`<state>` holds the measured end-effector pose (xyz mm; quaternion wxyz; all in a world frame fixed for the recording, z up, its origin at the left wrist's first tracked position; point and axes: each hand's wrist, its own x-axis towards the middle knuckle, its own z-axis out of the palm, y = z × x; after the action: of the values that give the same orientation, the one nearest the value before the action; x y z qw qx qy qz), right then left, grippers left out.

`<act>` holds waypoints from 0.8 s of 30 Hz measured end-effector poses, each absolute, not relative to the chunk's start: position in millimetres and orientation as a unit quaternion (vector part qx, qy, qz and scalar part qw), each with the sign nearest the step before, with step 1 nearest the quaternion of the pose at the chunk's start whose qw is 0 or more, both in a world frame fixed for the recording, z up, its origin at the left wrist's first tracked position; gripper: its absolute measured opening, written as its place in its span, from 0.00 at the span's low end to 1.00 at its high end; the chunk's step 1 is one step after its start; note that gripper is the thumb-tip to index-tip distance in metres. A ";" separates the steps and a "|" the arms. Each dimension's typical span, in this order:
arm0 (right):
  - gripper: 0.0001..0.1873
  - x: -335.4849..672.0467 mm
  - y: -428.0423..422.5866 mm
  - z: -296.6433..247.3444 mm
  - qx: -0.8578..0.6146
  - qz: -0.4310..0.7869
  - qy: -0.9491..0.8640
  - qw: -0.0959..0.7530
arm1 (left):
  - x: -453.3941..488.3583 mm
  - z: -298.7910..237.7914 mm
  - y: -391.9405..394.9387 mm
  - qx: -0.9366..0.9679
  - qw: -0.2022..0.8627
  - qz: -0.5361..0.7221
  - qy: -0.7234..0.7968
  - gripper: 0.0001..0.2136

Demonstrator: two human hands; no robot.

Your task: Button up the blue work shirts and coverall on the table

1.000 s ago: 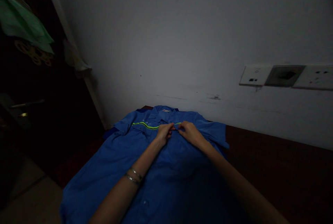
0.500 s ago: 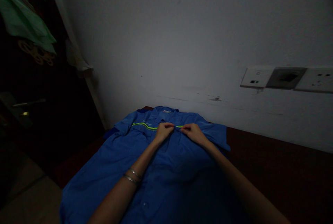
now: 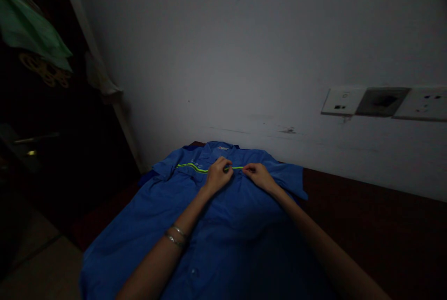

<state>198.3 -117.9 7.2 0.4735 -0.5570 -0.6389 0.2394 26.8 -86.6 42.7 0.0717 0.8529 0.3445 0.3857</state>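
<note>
A blue short-sleeved shirt [image 3: 150,221] lies face up and spread out, its collar towards the wall. A bright yellow-green stripe [image 3: 197,170] crosses its chest, with pale lettering above it on the left. At the middle of the chest, my left hand [image 3: 219,174] is closed, thumb and fingers curled on the shirt front over the stripe. Just to its right, my right hand [image 3: 259,176] pinches the cloth by the stripe with its fingertips. The exact bit of cloth under the fingers is hidden. Lower down the front, a button [image 3: 194,272] shows faintly.
Under the shirt is a dark reddish-brown surface [image 3: 349,197], meeting a pale wall [image 3: 244,58]. Darker blue cloth [image 3: 146,177] peeks out beneath the left sleeve. Sockets [image 3: 344,101] sit on the wall at right. A dark door with a handle [image 3: 37,138] stands left.
My left hand has lifted slightly and its fingers have curled over, baring more of the stripe between the hands. My right hand has stayed almost in place. The view has shifted a little.
</note>
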 end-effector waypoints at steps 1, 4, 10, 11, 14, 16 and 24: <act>0.11 198.2 -117.9 7.2 -0.556 0.235 -0.644 0.469 | 27.5 43.6 -90.1 0.868 0.067 0.369 0.327 0.07; 0.11 197.6 -118.8 7.9 -0.552 0.232 -0.649 0.470 | 30.2 40.8 -96.6 0.901 0.065 0.316 0.288 0.06; 0.10 195.1 -121.4 10.2 -0.554 0.227 -0.641 0.480 | 33.5 27.0 -97.9 0.916 0.052 0.269 0.293 0.07; 0.10 194.9 -121.3 10.2 -0.555 0.225 -0.641 0.480 | 33.7 25.4 -97.9 0.914 0.047 0.269 0.298 0.07; 0.10 194.9 -120.1 9.4 -0.556 0.220 -0.642 0.480 | 34.3 22.3 -98.2 0.911 0.022 0.269 0.311 0.08; 0.10 195.1 -119.2 8.8 -0.555 0.218 -0.644 0.479 | 34.9 21.3 -98.9 0.912 0.005 0.267 0.312 0.08; 0.10 190.6 -122.7 12.2 -0.560 0.178 -0.668 0.456 | 36.8 20.9 -102.3 0.912 -0.031 0.242 0.330 0.10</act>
<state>190.6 -122.7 12.2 0.4562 -0.5603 -0.6682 0.1775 36.8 -102.3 20.9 -0.0313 0.9118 0.3302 0.2423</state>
